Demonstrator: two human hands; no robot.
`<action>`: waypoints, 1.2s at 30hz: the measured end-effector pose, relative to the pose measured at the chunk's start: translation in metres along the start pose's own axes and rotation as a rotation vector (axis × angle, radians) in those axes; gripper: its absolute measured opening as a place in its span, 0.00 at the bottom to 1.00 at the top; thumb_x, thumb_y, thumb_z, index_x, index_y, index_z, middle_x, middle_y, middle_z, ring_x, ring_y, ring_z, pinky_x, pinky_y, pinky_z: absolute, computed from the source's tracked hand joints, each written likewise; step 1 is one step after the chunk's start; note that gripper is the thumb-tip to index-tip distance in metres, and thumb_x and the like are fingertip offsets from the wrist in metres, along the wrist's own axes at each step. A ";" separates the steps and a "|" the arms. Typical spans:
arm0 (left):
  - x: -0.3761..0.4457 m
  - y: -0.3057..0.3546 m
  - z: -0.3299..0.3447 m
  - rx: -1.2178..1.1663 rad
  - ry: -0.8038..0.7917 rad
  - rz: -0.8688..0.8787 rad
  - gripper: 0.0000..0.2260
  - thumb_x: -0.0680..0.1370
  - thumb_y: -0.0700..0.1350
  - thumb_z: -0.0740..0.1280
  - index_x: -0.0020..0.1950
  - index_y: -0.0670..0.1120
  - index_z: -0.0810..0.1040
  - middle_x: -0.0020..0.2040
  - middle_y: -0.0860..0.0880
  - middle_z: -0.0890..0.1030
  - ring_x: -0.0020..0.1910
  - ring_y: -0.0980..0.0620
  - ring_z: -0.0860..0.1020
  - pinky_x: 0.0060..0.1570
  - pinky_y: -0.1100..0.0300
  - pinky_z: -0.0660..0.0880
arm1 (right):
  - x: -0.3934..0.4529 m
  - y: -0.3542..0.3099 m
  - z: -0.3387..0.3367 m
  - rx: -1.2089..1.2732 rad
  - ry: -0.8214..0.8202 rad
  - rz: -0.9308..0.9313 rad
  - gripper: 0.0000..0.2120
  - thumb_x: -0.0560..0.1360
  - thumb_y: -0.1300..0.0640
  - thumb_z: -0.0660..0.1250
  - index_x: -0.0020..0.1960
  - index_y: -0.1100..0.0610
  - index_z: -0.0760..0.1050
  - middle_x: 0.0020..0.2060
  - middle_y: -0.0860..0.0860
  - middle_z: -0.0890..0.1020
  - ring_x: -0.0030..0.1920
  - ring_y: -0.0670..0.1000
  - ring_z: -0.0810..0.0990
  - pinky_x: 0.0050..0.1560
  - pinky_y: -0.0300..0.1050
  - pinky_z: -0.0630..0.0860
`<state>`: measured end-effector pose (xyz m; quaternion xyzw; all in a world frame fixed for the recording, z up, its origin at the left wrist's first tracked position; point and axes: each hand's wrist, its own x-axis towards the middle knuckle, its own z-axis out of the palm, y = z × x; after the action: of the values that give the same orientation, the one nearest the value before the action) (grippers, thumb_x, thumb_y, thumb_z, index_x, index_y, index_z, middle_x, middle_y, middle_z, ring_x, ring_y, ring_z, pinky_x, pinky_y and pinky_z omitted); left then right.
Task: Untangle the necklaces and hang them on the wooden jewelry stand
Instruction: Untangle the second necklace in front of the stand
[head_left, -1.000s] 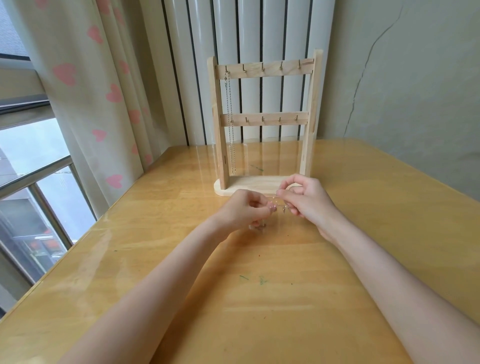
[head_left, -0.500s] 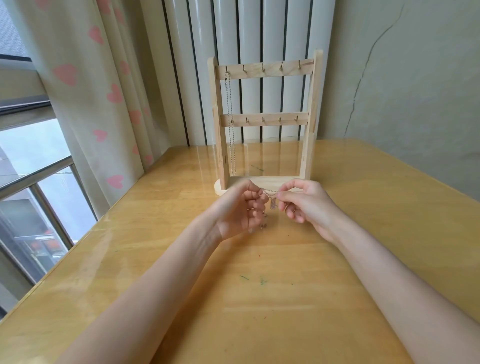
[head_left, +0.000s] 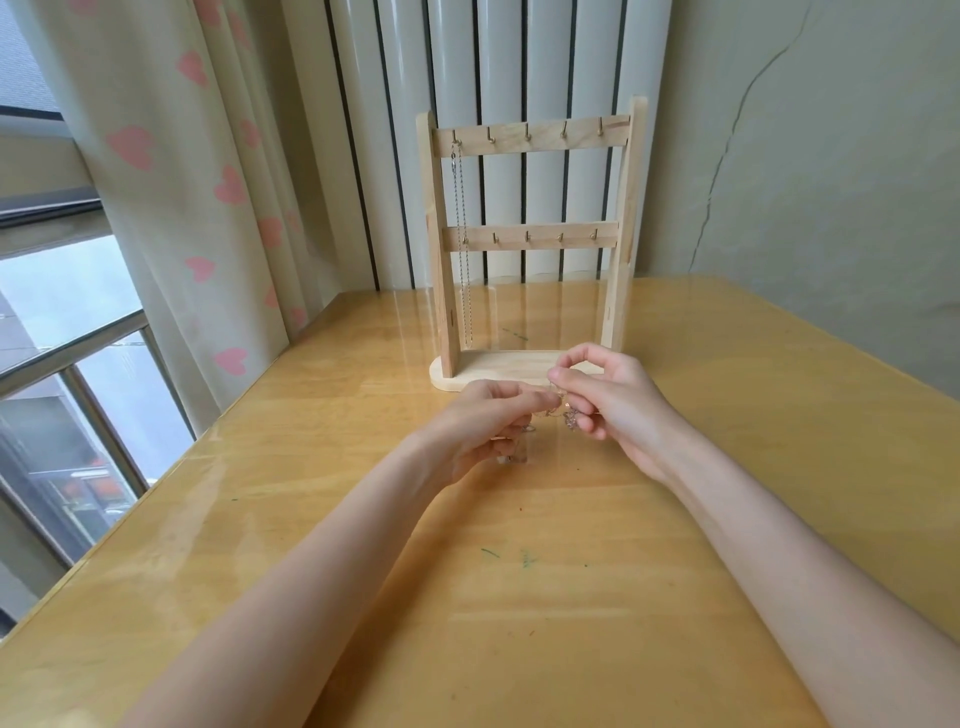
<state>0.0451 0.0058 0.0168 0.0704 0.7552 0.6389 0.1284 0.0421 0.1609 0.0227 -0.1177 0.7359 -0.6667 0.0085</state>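
Two hands, left hand (head_left: 485, 423) and right hand (head_left: 608, 400), pinching tangled necklaces (head_left: 563, 413), one chain (head_left: 462, 244) on stand (head_left: 530, 249)

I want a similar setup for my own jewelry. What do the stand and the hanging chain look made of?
Stand: pale unfinished-looking wood, visible grain, with small brass-coloured metal hooks. Hanging chain: fine silver-toned metal links, probably steel or plated; too small to tell which.

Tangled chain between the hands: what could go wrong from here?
1. The left hand and right hand both pinch the fine tangled chain; pulling apart could tighten the knot or snap a link.
2. The work is right in front of the wooden stand; a sudden jerk might hit its base and shake the hung necklace off its hook.
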 end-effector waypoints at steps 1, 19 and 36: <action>0.000 -0.001 0.000 0.009 -0.004 0.005 0.14 0.74 0.49 0.70 0.53 0.40 0.80 0.26 0.55 0.64 0.26 0.56 0.61 0.25 0.65 0.61 | 0.000 0.000 0.001 0.003 -0.008 -0.006 0.05 0.76 0.59 0.66 0.42 0.54 0.72 0.20 0.45 0.68 0.21 0.45 0.67 0.22 0.36 0.60; 0.008 0.004 -0.004 -0.595 0.038 -0.122 0.07 0.78 0.43 0.62 0.41 0.43 0.73 0.30 0.51 0.77 0.28 0.57 0.74 0.31 0.67 0.74 | 0.001 0.004 -0.001 0.109 -0.017 0.051 0.04 0.74 0.63 0.67 0.41 0.58 0.74 0.29 0.52 0.78 0.24 0.46 0.70 0.21 0.35 0.61; 0.002 0.003 0.001 -0.354 0.005 -0.094 0.07 0.78 0.42 0.64 0.40 0.47 0.72 0.26 0.54 0.66 0.22 0.58 0.61 0.22 0.67 0.60 | 0.004 0.005 -0.002 0.226 0.075 0.076 0.04 0.76 0.65 0.64 0.42 0.60 0.73 0.30 0.54 0.78 0.35 0.53 0.81 0.29 0.37 0.75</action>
<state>0.0429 0.0076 0.0193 0.0097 0.6339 0.7553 0.1663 0.0367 0.1626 0.0191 -0.0630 0.6600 -0.7484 0.0195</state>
